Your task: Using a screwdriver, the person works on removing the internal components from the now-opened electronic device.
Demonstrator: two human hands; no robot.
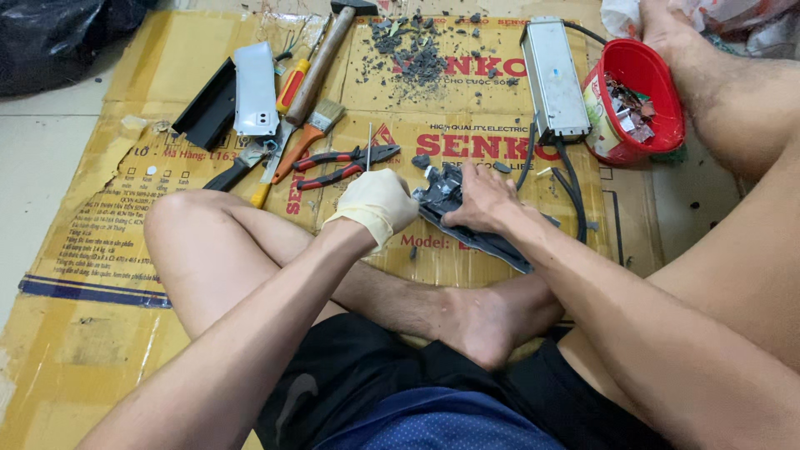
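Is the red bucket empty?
No, the red bucket holds a pile of small scrap pieces inside it.

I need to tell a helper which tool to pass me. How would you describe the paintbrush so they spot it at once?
Start at the flattened cardboard sheet on the floor and look at the tool cluster along its upper left. The paintbrush lies just below the wooden-handled hammer, above the red-handled pliers. It alone has pale bristles and an orange handle.
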